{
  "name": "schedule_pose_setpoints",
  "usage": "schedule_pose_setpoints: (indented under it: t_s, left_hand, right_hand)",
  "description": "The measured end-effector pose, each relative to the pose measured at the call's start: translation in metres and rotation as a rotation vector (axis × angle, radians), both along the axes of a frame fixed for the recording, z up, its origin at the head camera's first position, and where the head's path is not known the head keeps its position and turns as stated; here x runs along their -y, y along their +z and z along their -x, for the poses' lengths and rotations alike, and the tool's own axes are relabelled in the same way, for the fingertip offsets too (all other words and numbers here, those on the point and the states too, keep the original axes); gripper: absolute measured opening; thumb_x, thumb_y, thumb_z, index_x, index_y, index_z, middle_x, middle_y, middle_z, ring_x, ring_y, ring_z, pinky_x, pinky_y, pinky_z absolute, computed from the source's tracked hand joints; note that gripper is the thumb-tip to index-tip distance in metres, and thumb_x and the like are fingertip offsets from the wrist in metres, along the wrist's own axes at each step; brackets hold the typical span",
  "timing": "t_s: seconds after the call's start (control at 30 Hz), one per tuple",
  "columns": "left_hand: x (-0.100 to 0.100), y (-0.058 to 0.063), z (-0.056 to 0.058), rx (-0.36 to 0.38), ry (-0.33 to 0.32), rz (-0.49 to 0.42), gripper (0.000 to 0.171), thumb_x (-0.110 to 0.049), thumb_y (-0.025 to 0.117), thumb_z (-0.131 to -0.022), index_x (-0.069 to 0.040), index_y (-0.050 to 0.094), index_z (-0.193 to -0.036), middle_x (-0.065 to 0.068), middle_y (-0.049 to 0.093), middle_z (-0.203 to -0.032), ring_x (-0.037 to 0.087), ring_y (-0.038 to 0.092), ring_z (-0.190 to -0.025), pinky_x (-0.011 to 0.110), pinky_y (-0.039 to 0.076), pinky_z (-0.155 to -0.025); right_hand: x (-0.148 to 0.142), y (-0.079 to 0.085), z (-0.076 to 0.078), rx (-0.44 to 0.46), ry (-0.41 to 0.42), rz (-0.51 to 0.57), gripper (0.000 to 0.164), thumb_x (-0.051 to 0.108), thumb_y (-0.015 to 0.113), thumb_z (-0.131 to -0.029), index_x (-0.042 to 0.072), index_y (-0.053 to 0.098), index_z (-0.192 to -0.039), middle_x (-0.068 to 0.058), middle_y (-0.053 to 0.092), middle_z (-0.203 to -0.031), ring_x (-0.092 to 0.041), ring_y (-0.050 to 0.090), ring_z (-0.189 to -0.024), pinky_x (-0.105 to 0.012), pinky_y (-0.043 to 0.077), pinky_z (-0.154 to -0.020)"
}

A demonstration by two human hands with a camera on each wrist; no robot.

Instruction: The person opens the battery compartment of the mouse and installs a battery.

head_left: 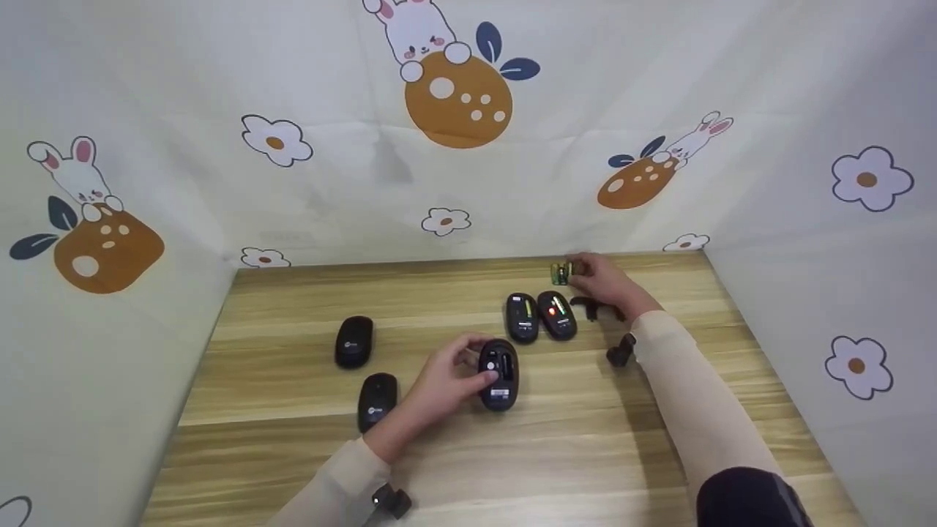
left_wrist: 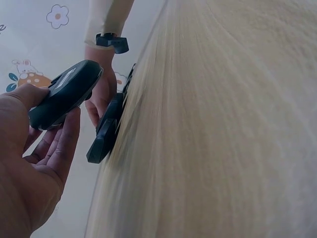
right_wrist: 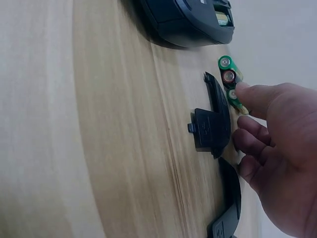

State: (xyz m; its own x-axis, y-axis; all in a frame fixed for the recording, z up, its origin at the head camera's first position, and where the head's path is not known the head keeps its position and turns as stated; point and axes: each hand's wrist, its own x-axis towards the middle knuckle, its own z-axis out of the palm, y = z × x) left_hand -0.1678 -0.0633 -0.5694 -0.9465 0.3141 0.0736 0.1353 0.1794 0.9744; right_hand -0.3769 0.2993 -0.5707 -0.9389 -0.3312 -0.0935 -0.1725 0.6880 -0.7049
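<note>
A black computer mouse [head_left: 501, 397] is in my left hand [head_left: 443, 377], thumb on its underside and fingers round the far edge. Its underside faces up, showing a bare battery slot. In the left wrist view this mouse [left_wrist: 69, 91] is raised off the table. At the back right, my right hand [head_left: 604, 279] pinches a battery [right_wrist: 233, 94] at the end of a small group, thumb against it. Other green batteries [right_wrist: 225, 62] lie beside it. Two black battery covers [right_wrist: 210, 129] rest on the table just under that hand's curled fingers.
Two mice lie upside down near the batteries: one on the left [head_left: 522, 322], the other [head_left: 560, 322] with a red light lit. Two more mice, one behind [head_left: 353, 342] and one nearer [head_left: 378, 399], sit upright at the left. Patterned cloth walls [head_left: 351, 197] border the wooden table [head_left: 278, 468].
</note>
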Motion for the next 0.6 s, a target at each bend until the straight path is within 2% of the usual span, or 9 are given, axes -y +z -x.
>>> schedule_pose_setpoints:
  t_s: [0.13, 0.27, 0.47, 0.6]
  left_hand:
    - [0.000, 0.001, 0.000, 0.000, 0.003, 0.000, 0.056, -0.017, 0.089, -0.093, -0.013, 0.069, -0.145, 0.002, 0.072, -0.125, 0.021, 0.070, -0.105, 0.056, 0.052, -0.110]
    - [-0.001, 0.002, -0.001, 0.001, 0.002, 0.008, 0.056, -0.018, 0.090, -0.093, -0.014, 0.069, -0.145, 0.002, 0.072, -0.126, 0.021, 0.070, -0.106, 0.054, 0.052, -0.110]
    - [0.000, 0.001, 0.001, -0.008, -0.002, 0.012, 0.055, -0.016, 0.089, -0.094, -0.012, 0.069, -0.144, 0.002, 0.073, -0.121, 0.021, 0.072, -0.105, 0.055, 0.052, -0.112]
    - [-0.001, 0.001, 0.001, -0.011, -0.004, 0.007, 0.056, -0.016, 0.089, -0.093, -0.011, 0.068, -0.145, 0.002, 0.073, -0.122, 0.020, 0.072, -0.105, 0.056, 0.051, -0.113]
  right_hand:
    - [-0.005, -0.002, -0.002, 0.056, -0.059, 0.108, 0.047, 0.010, 0.075, -0.104, 0.003, 0.060, -0.148, -0.018, 0.068, -0.125, -0.029, 0.064, -0.108, -0.036, 0.056, -0.088]
    - [-0.009, -0.005, -0.003, 0.039, -0.103, 0.189, 0.042, 0.007, 0.077, -0.100, 0.002, 0.062, -0.140, -0.017, 0.068, -0.121, -0.024, 0.064, -0.102, -0.028, 0.055, -0.080]
    - [-0.011, -0.008, -0.007, -0.018, -0.186, 0.306, 0.033, 0.003, 0.070, -0.103, -0.005, 0.063, -0.134, -0.018, 0.069, -0.108, -0.018, 0.062, -0.082, -0.022, 0.051, -0.065]
    - [-0.009, -0.006, -0.016, -0.041, -0.256, 0.389, 0.034, 0.001, 0.066, -0.102, -0.005, 0.062, -0.135, -0.014, 0.065, -0.106, -0.017, 0.060, -0.080, -0.022, 0.050, -0.062]
